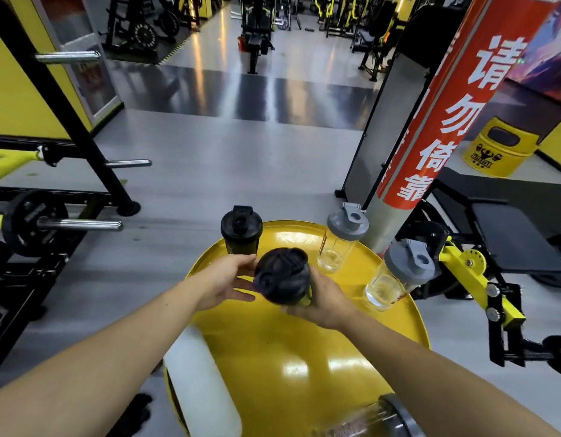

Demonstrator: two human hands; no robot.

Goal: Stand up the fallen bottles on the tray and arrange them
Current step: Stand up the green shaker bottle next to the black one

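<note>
A round yellow tray [288, 351] fills the lower middle. My right hand [324, 299] is shut on a black-lidded bottle [280, 275], held tilted above the tray. My left hand [228, 280] is beside it with fingers spread, touching or nearly touching its side. Another black bottle [241, 230] stands upright at the tray's far left edge. Two clear bottles with grey lids stand upright, one at the far side [340, 236] and one at the right edge [395, 275]. A white bottle [200, 383] lies on its side at the near left. A clear grey-lidded bottle [370, 417] lies at the near edge.
A pillar with a red banner [430, 127] rises just behind the tray on the right. A weight rack with a barbell plate [33, 222] is on the left. A black bench with yellow frame [506, 247] stands to the right. A yellow bin [498, 146] sits further back.
</note>
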